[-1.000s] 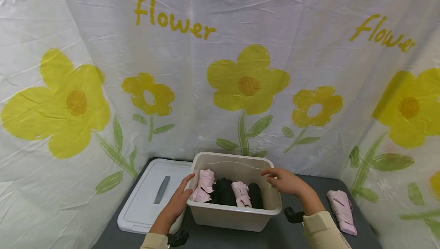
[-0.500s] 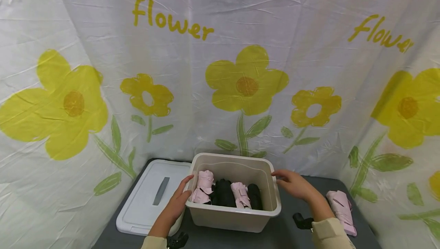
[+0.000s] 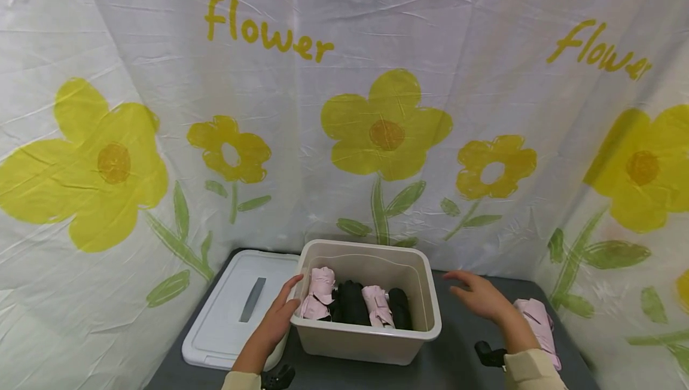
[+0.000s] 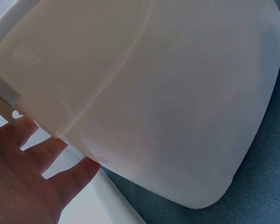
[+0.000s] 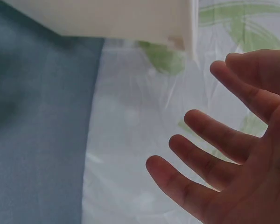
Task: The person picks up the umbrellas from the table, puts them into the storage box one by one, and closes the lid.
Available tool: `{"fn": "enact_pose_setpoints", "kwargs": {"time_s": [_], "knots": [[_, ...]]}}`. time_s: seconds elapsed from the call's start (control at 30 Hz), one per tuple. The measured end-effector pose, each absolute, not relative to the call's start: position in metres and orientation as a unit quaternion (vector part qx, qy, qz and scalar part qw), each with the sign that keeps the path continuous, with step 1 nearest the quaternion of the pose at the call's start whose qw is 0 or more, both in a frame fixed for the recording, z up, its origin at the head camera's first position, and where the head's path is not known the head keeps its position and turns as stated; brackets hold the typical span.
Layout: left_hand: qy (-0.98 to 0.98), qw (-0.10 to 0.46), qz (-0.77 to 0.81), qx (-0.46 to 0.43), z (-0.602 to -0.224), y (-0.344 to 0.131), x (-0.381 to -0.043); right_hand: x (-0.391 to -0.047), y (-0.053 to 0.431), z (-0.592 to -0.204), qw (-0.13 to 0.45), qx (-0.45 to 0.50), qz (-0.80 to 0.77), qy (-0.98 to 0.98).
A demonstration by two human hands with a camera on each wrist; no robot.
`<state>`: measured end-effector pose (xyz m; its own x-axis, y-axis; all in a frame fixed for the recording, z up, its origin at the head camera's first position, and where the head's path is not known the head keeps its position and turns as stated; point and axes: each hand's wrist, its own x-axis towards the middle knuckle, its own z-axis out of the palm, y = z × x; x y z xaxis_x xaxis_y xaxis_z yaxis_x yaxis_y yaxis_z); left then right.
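Note:
A beige plastic storage box (image 3: pixel 366 342) stands uncovered on the dark table. Folded umbrellas lie side by side in it: a pink umbrella (image 3: pixel 322 285) at the left, a black umbrella (image 3: pixel 352 303), a second pink umbrella (image 3: pixel 378 305), and a slimmer black umbrella (image 3: pixel 399 307). My left hand (image 3: pixel 277 316) rests against the box's left side, and the left wrist view shows its fairly straight fingers (image 4: pixel 77 177) touching the outer wall. Right of the box, my right hand (image 3: pixel 479 299) hovers with spread fingers and holds nothing. Another pink umbrella (image 3: pixel 540 327) lies at the table's right, partly hidden by the right arm.
A white lid (image 3: pixel 220 312) with a grey handle (image 3: pixel 252 300) lies left of the box on the dark table (image 3: pixel 452 372). Behind the table hangs a pale curtain (image 3: pixel 301 198) with yellow flowers. Each wrist wears a black device (image 3: pixel 490 354).
My right hand has moved rightward from above the box's right rim, past the edge, toward the loose pink umbrella. The left hand stays at the box's left side.

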<state>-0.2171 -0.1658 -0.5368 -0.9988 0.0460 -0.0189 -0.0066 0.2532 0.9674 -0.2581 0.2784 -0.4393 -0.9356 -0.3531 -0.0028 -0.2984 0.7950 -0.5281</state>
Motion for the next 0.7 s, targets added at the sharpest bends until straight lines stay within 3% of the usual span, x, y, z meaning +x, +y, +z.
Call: {"fn": "enact_pose_setpoints", "kwargs": {"time_s": [0.7], "knots": [[0.796,0.025,0.604,-0.002,-0.537,-0.165,-0.218,-0.256,0.315,-0.464,0.015,-0.125,-0.24,0.963]]}}
